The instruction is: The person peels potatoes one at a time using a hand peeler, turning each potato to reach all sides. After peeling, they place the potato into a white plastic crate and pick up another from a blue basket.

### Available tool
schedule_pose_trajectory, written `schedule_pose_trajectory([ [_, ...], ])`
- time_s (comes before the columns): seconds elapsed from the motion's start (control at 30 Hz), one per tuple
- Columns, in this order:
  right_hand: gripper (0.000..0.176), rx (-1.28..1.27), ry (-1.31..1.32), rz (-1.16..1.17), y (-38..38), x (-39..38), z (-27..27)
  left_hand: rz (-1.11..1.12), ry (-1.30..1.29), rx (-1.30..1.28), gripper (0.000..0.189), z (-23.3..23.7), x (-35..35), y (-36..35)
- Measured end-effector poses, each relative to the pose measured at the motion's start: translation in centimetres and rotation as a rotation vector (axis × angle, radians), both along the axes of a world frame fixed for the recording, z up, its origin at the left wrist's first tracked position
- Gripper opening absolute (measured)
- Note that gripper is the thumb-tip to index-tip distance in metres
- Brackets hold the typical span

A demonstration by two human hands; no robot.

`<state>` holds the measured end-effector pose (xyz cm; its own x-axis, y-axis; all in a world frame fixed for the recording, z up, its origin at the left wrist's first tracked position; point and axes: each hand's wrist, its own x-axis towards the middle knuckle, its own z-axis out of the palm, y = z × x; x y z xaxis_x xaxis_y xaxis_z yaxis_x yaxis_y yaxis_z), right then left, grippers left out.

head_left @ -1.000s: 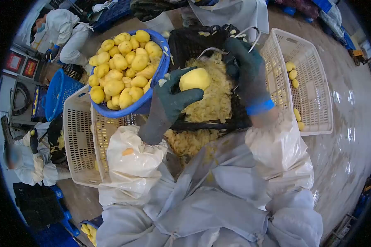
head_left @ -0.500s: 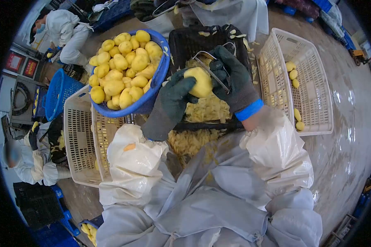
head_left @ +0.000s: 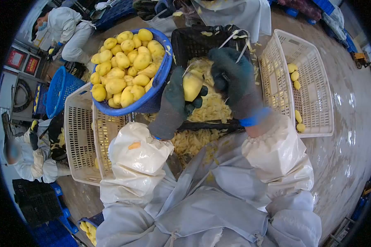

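Note:
A peeled yellow potato rests in my left hand, the gloved fingers wrapped round it. My right hand, in a dark glove with a blue band at the wrist, is closed on a peeler and blurred by motion. It is apart from the potato, just to its right. Thin, light metal strips of the peeler show above the glove; its blade cannot be made out clearly. Both hands are over a black crate containing pale peelings.
A blue basket heaped with peeled potatoes stands at left on a white crate. At right, another white crate holds several potatoes. Two co-workers in pale clothing are at far left. The floor looks wet.
My right hand has moved slightly up and right, taking the peeler away from the potato. My left hand has turned the potato, which now points more upright.

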<state>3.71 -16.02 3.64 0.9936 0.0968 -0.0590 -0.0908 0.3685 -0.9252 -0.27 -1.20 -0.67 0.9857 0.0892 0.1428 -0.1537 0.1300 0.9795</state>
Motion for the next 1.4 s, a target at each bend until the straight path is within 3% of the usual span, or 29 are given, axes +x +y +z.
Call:
schedule_pose_trajectory([
  [0.1, 0.021, -0.162, -0.036, -0.064, -0.3, 1.5, -1.2, -0.061, 0.376, -0.169, 0.055, 1.0, 0.1, 0.1],
  [0.17, 0.018, -0.147, -0.34, -0.281, -1.3, 3.5, -2.4, -0.095, 0.615, -0.28, 0.053, 2.0, 0.4, 0.4],
  [0.2, 0.019, 0.013, -0.085, -0.156, -2.6, 4.0, -2.6, -0.096, 0.658, -0.315, 0.049, 2.4, 0.5, 0.4],
  [0.33, 0.019, -0.122, -0.027, -0.017, 0.5, -0.5, 0.4, 0.037, 0.646, -0.413, 0.047, 1.4, 0.7, -0.1],
  [0.37, 0.019, -0.118, -0.018, -0.02, 0.3, 0.7, -1.0, -0.103, 0.635, -0.501, 0.046, 1.0, 0.7, 0.5],
  [0.4, 0.017, -0.119, -0.12, -0.214, -0.3, 3.2, -3.1, -0.241, 0.612, -0.592, 0.047, 0.6, 0.8, 1.2],
  [0.43, 0.015, -0.115, -0.228, -0.407, -1.1, 4.8, -4.1, -0.238, 0.606, -0.59, 0.047, 0.2, 0.9, 1.9],
  [0.47, 0.014, 0.004, 0.013, -0.363, -2.0, 4.8, -3.2, -0.434, 0.629, -0.759, 0.049, -0.1, 1.1, 2.7],
  [0.5, 0.014, 0.003, 0.008, -0.354, -2.0, 4.6, -2.8, -0.63, 0.641, -0.934, 0.052, -0.5, 1.3, 3.2],
  [0.57, 0.015, 0.001, 0.016, -0.193, -1.3, 2.6, -0.5, -0.487, 0.673, -0.941, 0.053, 1.1, 1.3, 2.5],
  [0.6, 0.014, 0.008, 0.033, -0.188, -1.1, 2.3, -0.7, -0.351, 0.714, -0.933, 0.055, 1.7, 1.3, 2.2],
  [0.63, 0.014, 0.009, 0.039, -0.193, -1.2, 2.4, -1.1, -0.353, 0.722, -0.93, 0.055, 1.6, 1.4, 2.2],
  [0.77, 0.014, 0.103, 0.0, -0.281, -1.5, 3.0, -1.5, -0.435, 0.694, -0.838, 0.057, 1.4, 1.4, 2.7],
  [0.87, 0.013, -0.019, -0.104, -0.171, -1.1, 1.3, -0.4, -0.462, 0.686, -0.809, 0.057, 0.9, 1.6, 2.5],
  [0.97, 0.014, -0.001, 0.063, -0.064, -0.1, 0.1, 0.2, -0.479, 0.733, -0.799, 0.058, 0.8, 1.5, 2.0],
  [1.03, 0.016, -0.122, 0.026, -0.174, -0.1, 1.8, -1.7, -0.51, 0.787, -0.79, 0.061, 1.2, 1.2, 1.7],
  [1.07, 0.018, -0.223, -0.237, -0.391, -0.7, 4.2, -4.8, -0.522, 0.809, -0.787, 0.062, 1.4, 1.0, 1.7],
  [1.1, 0.018, -0.217, -0.242, -0.394, -1.5, 4.2, -4.3, -0.536, 0.83, -0.777, 0.064, 1.6, 1.1, 1.8],
  [1.17, 0.015, 0.002, -0.058, -0.291, -2.4, 3.7, -2.0, -0.622, 0.748, -0.793, 0.063, 1.0, 1.3, 2.6],
  [1.23, 0.015, 0.026, -0.026, -0.258, -1.6, 2.8, -0.9, -0.5, 0.772, -0.877, 0.061, 0.4, 1.6, 2.7],
  [1.27, 0.015, 0.009, -0.021, -0.236, -1.2, 2.3, -0.8, -0.68, 0.665, -0.978, 0.056, -0.6, 1.7, 3.0],
  [1.3, 0.015, -0.004, -0.015, -0.214, -1.0, 2.0, -0.8, -0.683, 0.673, -0.976, 0.056, -1.3, 1.8, 3.0],
  [1.37, 0.016, 0.012, -0.048, -0.226, -1.3, 2.0, -1.1, -0.273, 0.746, -0.832, 0.053, -1.2, 1.8, 2.6],
  [1.4, 0.017, 0.063, -0.045, -0.216, -1.8, 2.4, -1.2, -0.396, 0.669, -0.918, 0.039, -3.1, 1.7, 3.8],
])
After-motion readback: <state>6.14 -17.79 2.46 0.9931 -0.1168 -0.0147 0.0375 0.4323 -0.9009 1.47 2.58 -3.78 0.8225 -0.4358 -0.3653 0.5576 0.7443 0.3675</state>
